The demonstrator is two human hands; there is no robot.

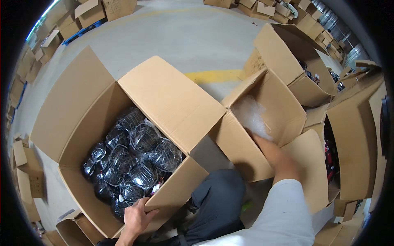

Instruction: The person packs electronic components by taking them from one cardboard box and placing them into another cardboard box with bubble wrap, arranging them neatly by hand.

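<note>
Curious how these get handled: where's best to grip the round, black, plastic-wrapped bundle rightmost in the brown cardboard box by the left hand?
Probably the rounded upper sides of that bundle, from above through the open box: its crown is exposed, while neighbouring bundles crowd its left side.

Near left, our left hand [136, 219] curls its fingers [142, 201] forward, thumb [152, 214] angled out right! Over right, our right forearm [280, 159], blurred, reaches far and leftward, its hand hidden.

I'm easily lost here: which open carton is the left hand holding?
The big carton left of centre, holding plastic-wrapped black items; the left hand grips its near edge, no other carton's.
</note>
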